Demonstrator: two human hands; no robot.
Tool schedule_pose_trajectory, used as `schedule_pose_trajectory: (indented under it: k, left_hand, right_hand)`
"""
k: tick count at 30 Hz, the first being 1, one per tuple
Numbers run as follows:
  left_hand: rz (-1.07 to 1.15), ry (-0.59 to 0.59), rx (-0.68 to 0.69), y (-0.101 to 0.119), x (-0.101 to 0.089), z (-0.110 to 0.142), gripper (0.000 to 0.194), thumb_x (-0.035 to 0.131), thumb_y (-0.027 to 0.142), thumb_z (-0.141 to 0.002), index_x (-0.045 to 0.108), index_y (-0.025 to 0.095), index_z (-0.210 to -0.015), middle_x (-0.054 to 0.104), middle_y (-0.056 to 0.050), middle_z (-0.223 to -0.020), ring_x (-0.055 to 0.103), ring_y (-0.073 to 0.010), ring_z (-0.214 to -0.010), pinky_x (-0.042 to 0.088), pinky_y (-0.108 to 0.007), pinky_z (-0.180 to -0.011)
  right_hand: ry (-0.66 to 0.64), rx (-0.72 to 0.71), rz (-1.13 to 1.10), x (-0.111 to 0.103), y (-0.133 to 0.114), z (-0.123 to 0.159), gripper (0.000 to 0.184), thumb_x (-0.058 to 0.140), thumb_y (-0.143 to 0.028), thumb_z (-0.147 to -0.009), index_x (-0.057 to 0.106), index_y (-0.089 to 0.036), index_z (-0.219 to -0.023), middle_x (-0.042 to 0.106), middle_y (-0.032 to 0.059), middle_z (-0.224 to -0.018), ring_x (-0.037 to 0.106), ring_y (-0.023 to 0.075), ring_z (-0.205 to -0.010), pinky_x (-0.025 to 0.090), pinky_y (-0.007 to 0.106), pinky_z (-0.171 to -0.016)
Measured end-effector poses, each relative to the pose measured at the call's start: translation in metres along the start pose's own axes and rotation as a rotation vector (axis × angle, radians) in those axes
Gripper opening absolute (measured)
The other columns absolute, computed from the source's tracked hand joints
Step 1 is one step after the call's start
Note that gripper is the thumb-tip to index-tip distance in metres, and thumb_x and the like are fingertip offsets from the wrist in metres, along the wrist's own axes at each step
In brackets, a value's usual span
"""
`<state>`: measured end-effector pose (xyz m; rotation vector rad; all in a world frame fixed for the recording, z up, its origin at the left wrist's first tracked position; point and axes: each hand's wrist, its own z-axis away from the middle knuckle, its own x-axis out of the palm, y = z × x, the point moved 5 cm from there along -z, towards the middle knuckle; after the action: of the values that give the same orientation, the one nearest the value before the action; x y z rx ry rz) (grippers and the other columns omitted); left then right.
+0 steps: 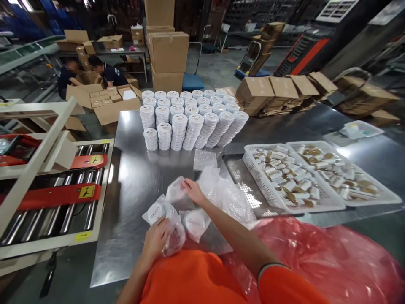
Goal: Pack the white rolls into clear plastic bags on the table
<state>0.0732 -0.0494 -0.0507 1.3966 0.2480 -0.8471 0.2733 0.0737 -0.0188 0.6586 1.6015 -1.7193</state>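
- Roller conveyor point(63, 198): steel rollers in a white frame with red guards, butted against the left edge of the bench, presumably so packed goods could slide off
- Bench point(136, 177): flat brushed sheet steel, glossy under the lamps
- Left hand point(155, 240): closed around a bagged tin point(164, 221), a round white disc in a crinkled clear pouch, held close to the body at the near edge
- Right hand point(193, 191): fingers pinched on a second pouch point(176, 190), thin soft film, lifted slightly off the bench; a third bagged disc point(195, 223) lay between the hands
- Stacked tins point(190, 120): white lidded discs in neat columns at the far side, within reach
- Bubble-wrap heap point(228, 196): translucent, crumpled, just right of the hands
- Two white perforated trays point(319, 207): shallow plastic, holding small paper-wrapped rolls
- Red plastic sack point(332, 257): glossy film, bunched at the near right
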Motion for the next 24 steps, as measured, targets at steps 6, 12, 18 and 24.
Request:
schedule_pose_trajectory:
  k: [6, 12, 18, 24]
  left_hand:
    - [0.464, 0.215, -0.124, 0.007, -0.065, -0.008, 0.064, 0.017, 0.049, -0.093, 0.029, 0.01, -0.143, 0.051, -0.02, -0.142, 0.058, -0.024, -0.123, 0.054, -0.039, -0.095]
    - [0.436, 0.301, -0.131, 0.037, -0.106, 0.001, 0.057, 0.068, 0.048, -0.064, 0.059, 0.018, -0.111, 0.064, -0.012, -0.12, 0.054, -0.0288, -0.119, 0.041, -0.042, -0.106]
    - [0.657, 0.248, -0.279, 0.017, -0.103, 0.012, 0.031, 0.061, 0.051, -0.067, 0.052, 0.022, -0.063, 0.054, 0.002, -0.057, 0.054, -0.0159, -0.057, 0.049, -0.033, -0.061]
    - [0.842, 0.444, -0.513, -0.05, -0.12, 0.037, 0.042, 0.066, 0.063, -0.057, 0.054, 0.028, -0.078, 0.066, 0.0, -0.067, 0.067, -0.0228, -0.069, 0.052, -0.037, -0.062]
  right_hand:
    - [0.033, -0.112, -0.258, -0.012, -0.086, 0.034, 0.03, 0.04, -0.043, -0.09, 0.045, -0.022, -0.069, 0.042, -0.0045, -0.062, 0.043, 0.0125, -0.06, 0.034, 0.027, -0.059]
    - [-0.157, -0.195, -0.32, -0.003, -0.123, 0.043, 0.024, 0.052, -0.038, -0.084, 0.056, -0.02, -0.067, 0.046, -0.0053, -0.058, 0.04, 0.0106, -0.057, 0.03, 0.025, -0.054]
    - [-0.234, -0.234, -0.166, 0.002, -0.125, 0.02, 0.013, 0.062, -0.029, -0.08, 0.067, -0.02, -0.071, 0.056, -0.0049, -0.059, 0.048, 0.0101, -0.057, 0.032, 0.023, -0.053]
    - [-0.063, -0.24, 0.12, -0.009, -0.129, -0.053, 0.016, 0.062, -0.024, -0.083, 0.068, -0.02, -0.098, 0.067, 0.0049, -0.1, 0.061, 0.016, -0.083, 0.047, 0.028, -0.074]
